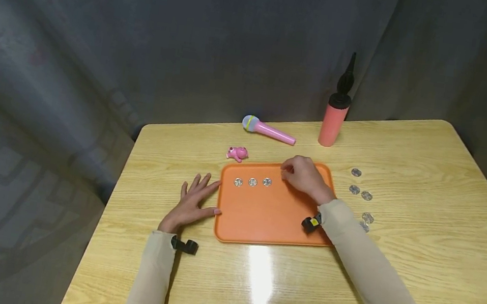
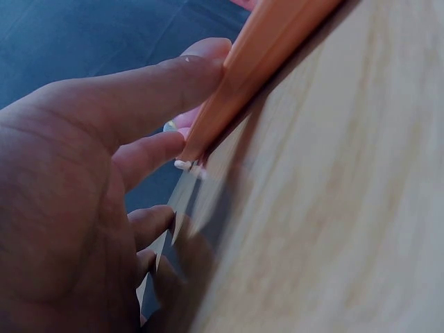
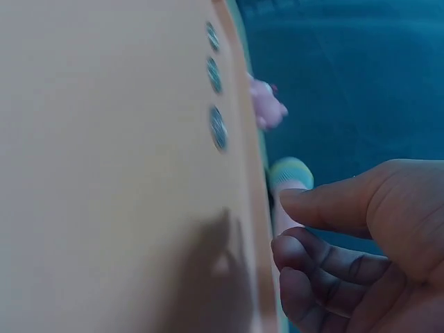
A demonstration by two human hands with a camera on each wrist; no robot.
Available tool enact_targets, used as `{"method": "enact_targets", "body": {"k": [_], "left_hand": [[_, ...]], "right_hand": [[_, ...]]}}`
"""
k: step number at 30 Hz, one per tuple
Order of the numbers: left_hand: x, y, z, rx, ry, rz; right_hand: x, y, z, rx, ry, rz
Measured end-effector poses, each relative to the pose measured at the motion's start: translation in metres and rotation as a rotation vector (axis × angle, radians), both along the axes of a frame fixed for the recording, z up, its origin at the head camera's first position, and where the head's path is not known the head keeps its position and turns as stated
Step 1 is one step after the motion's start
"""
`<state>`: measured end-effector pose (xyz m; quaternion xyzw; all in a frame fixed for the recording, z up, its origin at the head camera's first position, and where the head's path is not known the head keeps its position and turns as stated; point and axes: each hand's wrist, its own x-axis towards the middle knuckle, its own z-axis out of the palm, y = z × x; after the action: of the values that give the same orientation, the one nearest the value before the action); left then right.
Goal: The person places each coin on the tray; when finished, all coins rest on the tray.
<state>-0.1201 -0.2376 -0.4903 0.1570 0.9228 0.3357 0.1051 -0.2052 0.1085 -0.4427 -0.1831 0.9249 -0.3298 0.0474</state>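
An orange tray point(image 1: 262, 216) lies in the middle of the wooden table point(image 1: 431, 161), with three silver coins point(image 1: 252, 182) in a row near its far edge. My right hand point(image 1: 307, 177) hovers over the tray's far right part, just right of that row. In the right wrist view the right hand point(image 3: 361, 257) has loosely curled fingers, the thumb is apart from them, and no coin shows between them; the coins point(image 3: 218, 128) lie ahead on the tray point(image 3: 104, 173). My left hand point(image 1: 190, 204) rests flat on the table, fingers spread. Its thumb point(image 2: 159, 83) touches the tray's left rim point(image 2: 270, 48).
Several more coins point(image 1: 360, 192) lie loose on the table right of the tray. Behind the tray are a small pink pig toy point(image 1: 237, 153), a pink toy microphone point(image 1: 269, 130) and an upright pink air pump point(image 1: 334, 118) with a black nozzle. Dark curtain surrounds the table.
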Motion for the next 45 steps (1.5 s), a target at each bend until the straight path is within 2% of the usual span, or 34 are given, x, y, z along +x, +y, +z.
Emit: {"method": "enact_targets", "body": {"k": [7,13,21,27,34,41,45], "left_hand": [[0.000,-0.001,0.001,-0.011,-0.007,0.004],[0.000,-0.001,0.002,-0.013,-0.008,0.005],[0.000,-0.001,0.001,-0.010,-0.009,0.007],[0.001,-0.001,0.001,-0.011,-0.008,0.009],[0.001,-0.001,-0.001,-0.008,-0.002,0.005],[0.001,0.000,0.001,-0.006,-0.001,0.005],[0.001,0.000,0.002,0.000,0.005,0.003]], "right_hand": [[-0.004,0.040,0.011,0.000,-0.054,-0.106],[-0.007,0.078,0.014,-0.019,-0.002,-0.152],[-0.015,0.125,0.010,0.019,0.020,-0.220],[-0.019,0.149,0.003,0.052,-0.057,-0.273],[-0.016,0.161,0.001,0.127,-0.175,-0.255],[-0.014,0.156,0.001,0.210,-0.170,-0.216],[-0.013,0.150,-0.001,0.249,-0.121,-0.199]]}}
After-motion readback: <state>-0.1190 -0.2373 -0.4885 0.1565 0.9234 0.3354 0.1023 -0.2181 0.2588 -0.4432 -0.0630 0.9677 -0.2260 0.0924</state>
